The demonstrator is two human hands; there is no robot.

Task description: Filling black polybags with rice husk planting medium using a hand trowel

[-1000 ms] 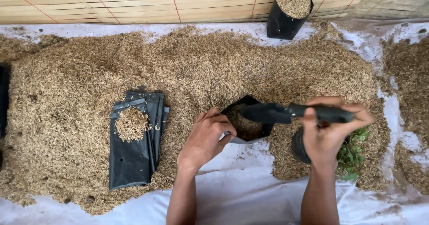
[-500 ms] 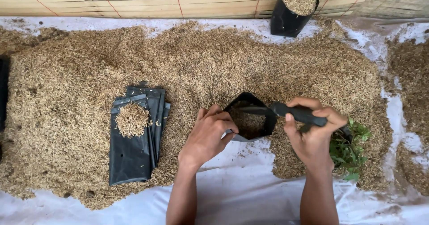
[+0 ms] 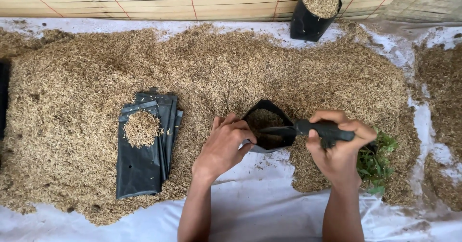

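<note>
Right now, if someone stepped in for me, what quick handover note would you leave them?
Left hand: grip on the rim of the open black grow bag, holding it open on the husk pile.
Right hand: closed around a black-handled trowel, its blade at the bag's mouth.
Done: the bag is partly filled with husk; a filled bag stands at the back.
Left: topping up this bag; a stack of flat empty bags waits to the left, and a green seedling lies beside the right hand.

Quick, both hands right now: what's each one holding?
Left hand: closed on the rim of the open black grow bag.
Right hand: closed around the black trowel, its blade inside the bag.
</note>
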